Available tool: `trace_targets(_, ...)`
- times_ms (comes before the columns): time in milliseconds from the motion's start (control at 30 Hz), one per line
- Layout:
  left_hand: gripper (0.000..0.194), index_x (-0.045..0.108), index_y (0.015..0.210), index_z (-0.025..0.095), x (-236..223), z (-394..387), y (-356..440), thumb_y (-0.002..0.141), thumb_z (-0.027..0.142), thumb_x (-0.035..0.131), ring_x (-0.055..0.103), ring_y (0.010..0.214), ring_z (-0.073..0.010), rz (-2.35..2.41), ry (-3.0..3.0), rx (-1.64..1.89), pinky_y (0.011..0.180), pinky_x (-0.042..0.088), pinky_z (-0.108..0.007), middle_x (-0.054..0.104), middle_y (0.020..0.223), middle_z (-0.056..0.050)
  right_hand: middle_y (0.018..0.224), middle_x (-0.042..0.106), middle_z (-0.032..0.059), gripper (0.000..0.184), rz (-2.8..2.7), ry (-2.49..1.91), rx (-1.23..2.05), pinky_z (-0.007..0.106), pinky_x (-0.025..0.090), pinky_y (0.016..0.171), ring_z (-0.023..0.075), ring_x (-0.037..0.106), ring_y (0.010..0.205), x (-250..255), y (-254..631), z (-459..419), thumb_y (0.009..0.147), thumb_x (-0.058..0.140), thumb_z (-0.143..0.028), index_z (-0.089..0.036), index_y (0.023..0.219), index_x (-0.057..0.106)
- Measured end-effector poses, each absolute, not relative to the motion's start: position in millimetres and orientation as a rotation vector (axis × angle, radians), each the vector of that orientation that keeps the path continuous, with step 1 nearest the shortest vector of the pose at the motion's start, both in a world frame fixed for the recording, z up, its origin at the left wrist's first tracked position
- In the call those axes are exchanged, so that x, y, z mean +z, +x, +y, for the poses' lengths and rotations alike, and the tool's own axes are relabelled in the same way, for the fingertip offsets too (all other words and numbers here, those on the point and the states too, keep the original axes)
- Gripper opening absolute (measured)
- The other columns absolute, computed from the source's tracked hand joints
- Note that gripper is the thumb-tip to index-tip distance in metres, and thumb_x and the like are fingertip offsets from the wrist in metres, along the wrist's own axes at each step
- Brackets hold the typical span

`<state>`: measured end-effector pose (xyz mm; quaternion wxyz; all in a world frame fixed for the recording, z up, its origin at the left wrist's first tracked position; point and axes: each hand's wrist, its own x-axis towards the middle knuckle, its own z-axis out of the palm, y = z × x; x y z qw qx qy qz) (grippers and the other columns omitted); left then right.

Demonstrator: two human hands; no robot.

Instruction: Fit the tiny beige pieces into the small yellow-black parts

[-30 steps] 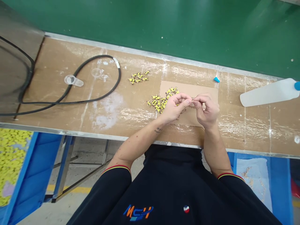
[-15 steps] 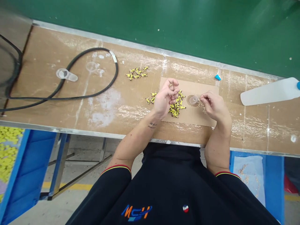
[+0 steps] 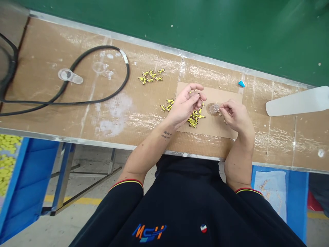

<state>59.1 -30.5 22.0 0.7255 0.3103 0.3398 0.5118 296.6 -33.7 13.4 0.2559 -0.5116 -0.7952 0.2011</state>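
My left hand [image 3: 187,104] hovers over the cardboard sheet [image 3: 209,130], thumb and finger pressed together. Whatever lies in that pinch is too small to name. Just below it is a heap of small yellow-and-black figures [image 3: 194,119], partly covered by the hand. To the right, my right hand [image 3: 235,115] is also pinched, its fingertips beside a small clear plastic cup [image 3: 214,108]; I cannot make out what they hold. Tiny pale pieces [image 3: 225,121] lie on the cardboard, partly hidden under my right fingers.
More yellow-and-black figures [image 3: 151,77] lie to the left. A black cable [image 3: 102,99] loops across the table beside a clear scoop-shaped piece [image 3: 70,76]. On the right are a blue cone-shaped piece [image 3: 241,83] and a white bottle [image 3: 295,102]. Blue bins [image 3: 33,178] stand below the front edge.
My left hand has moved right, towards the clear cup, its fingers closer together. My right hand stays pinched beside the cup. The view has shifted slightly.
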Motion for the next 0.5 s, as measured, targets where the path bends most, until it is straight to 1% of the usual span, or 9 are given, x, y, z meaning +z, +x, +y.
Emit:
trace_targets(133,0.035,0.056,0.117,0.018,17.1,-29.1,59.3,0.091,0.030,0.076,0.065,0.065,-0.0058,0.738,0.693,1.121,0.060,0.048,-0.018,0.075,0.094,-0.003,0.075,0.066,0.0017,0.010,-2.168,-1.393,0.548,0.031,0.043,0.063,0.0154,0.054,0.063,11.5,296.9,-33.5,0.091,0.064,-0.023,-0.022,0.083,0.067)
trace_targets(200,0.040,0.056,0.119,0.017,15.4,-28.1,59.5,0.091,0.033,0.078,0.066,0.065,-0.0061,0.749,0.694,1.130,0.058,0.048,-0.018,0.075,0.095,-0.003,0.075,0.067,0.0019,0.010,-2.167,-1.391,0.551,0.031,0.044,0.063,0.0153,0.055,0.064,10.9,296.8,-33.6,0.092,0.063,-0.024,-0.022,0.083,0.067)
trace_targets(267,0.036,0.056,0.118,0.018,14.8,-27.3,59.6,0.092,0.032,0.077,0.063,0.059,-0.0045,0.761,0.685,1.143,0.054,0.044,-0.017,0.074,0.090,-0.002,0.075,0.066,0.0018,0.010,-2.164,-1.382,0.556,0.031,0.044,0.063,0.0148,0.054,0.063,11.3,296.8,-33.6,0.092,0.063,-0.024,-0.022,0.083,0.067)
trace_targets(333,0.025,0.056,0.112,0.019,15.8,-27.0,59.6,0.095,0.030,0.071,0.052,0.050,-0.0022,0.779,0.670,1.152,0.049,0.037,-0.017,0.069,0.079,0.003,0.074,0.065,0.0011,0.009,-2.140,-1.373,0.567,0.031,0.043,0.062,0.0138,0.051,0.061,12.9,297.0,-33.7,0.091,0.064,-0.022,-0.021,0.082,0.067)
trace_targets(400,0.013,0.055,0.103,0.020,18.3,-27.6,59.7,0.099,0.029,0.064,0.039,0.044,-0.0012,0.795,0.648,1.146,0.045,0.029,-0.018,0.057,0.067,0.007,0.073,0.063,0.0000,0.008,-2.099,-1.350,0.595,0.030,0.042,0.059,0.0124,0.048,0.058,15.5,297.0,-34.0,0.090,0.064,-0.021,-0.022,0.082,0.067)
trace_targets(467,0.010,0.053,0.096,0.021,21.9,-29.3,59.5,0.100,0.029,0.058,0.030,0.043,-0.0015,0.783,0.617,1.126,0.044,0.023,-0.019,0.044,0.062,0.009,0.071,0.062,-0.0010,0.008,-2.038,-1.315,0.619,0.029,0.040,0.057,0.0119,0.046,0.057,18.1,296.7,-35.1,0.091,0.064,-0.022,-0.022,0.083,0.067)
trace_targets(500,0.009,0.051,0.095,0.022,23.8,-30.5,59.4,0.098,0.028,0.057,0.029,0.043,-0.0017,0.764,0.602,1.112,0.045,0.021,-0.019,0.040,0.062,0.009,0.071,0.061,-0.0013,0.009,-2.003,-1.294,0.630,0.029,0.040,0.056,0.0120,0.047,0.057,19.2,296.3,-35.9,0.092,0.064,-0.023,-0.023,0.083,0.067)
